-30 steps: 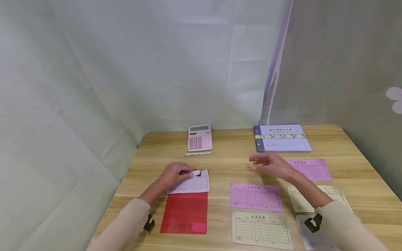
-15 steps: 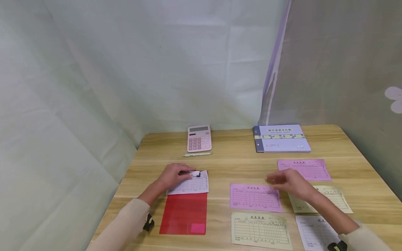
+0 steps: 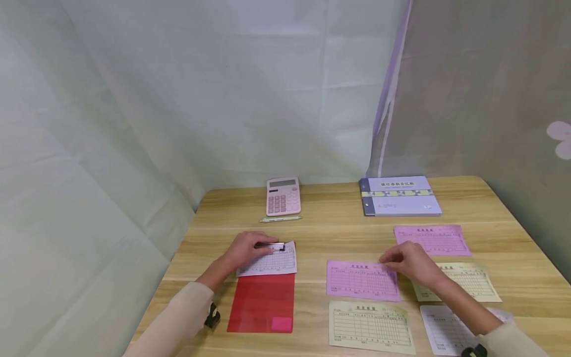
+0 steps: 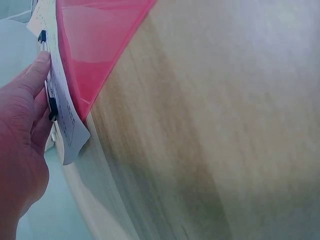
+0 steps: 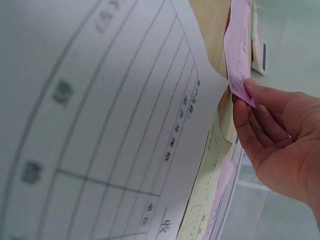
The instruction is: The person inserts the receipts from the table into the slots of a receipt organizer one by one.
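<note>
My left hand [image 3: 246,250] grips the metal clip [image 3: 278,246] at the top of a red clipboard [image 3: 262,302]. In the left wrist view the thumb lies on the clip [image 4: 48,90], with fingers partly hidden behind it. A white printed slip [image 3: 285,264] lies under the clip, over the board's upper part. To the right, my right hand [image 3: 412,264] pinches the upper right corner of the nearer pink slip [image 3: 359,281]. The right wrist view shows this pink slip [image 5: 238,55] between thumb and fingers.
Below the pink slip lies a yellow slip [image 3: 370,327]. Another pink slip [image 3: 434,240], a second yellow slip [image 3: 473,282] and a white slip [image 3: 446,329] form a right column. A calculator [image 3: 283,197], a pen [image 3: 281,218] and an account book [image 3: 400,197] are at the back.
My right hand has come from above the table's middle, back toward me and right, then down onto the nearer pink slip's corner. The left hand stays on the clip.
</note>
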### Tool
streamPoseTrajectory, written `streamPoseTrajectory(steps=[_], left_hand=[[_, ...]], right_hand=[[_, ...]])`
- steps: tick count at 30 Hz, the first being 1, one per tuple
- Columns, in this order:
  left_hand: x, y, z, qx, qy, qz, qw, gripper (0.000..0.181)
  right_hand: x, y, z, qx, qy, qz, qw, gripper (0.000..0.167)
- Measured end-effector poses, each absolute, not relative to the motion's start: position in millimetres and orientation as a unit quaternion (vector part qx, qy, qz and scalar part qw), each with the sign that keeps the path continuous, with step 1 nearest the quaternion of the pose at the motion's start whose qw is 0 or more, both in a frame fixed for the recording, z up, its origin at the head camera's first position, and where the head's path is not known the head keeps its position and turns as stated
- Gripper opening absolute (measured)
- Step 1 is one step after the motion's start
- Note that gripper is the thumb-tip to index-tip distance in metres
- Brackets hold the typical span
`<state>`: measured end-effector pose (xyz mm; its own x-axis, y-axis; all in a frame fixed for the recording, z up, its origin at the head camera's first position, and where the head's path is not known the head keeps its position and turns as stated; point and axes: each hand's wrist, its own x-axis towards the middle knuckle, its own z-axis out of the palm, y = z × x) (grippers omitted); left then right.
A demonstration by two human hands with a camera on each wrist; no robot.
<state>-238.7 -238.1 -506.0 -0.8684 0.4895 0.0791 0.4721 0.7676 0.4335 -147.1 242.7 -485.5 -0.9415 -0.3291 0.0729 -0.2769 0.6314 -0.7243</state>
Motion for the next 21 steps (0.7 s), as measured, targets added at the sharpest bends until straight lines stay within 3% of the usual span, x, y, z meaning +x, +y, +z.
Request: streamPoseTrajectory(steps=[10,21], left_hand=[[-239,-237,-508,0.259,0.939,0.224,0.014,0.038],[-238,-237,-506,0.26,0.941,0.215,0.013,0.038]], right_hand=[[-169,238,-476,-0.155,0.901,-0.404,0.007,0.009],[-198,225,-480,-0.12,0.901,-0.416,0.028,0.011]])
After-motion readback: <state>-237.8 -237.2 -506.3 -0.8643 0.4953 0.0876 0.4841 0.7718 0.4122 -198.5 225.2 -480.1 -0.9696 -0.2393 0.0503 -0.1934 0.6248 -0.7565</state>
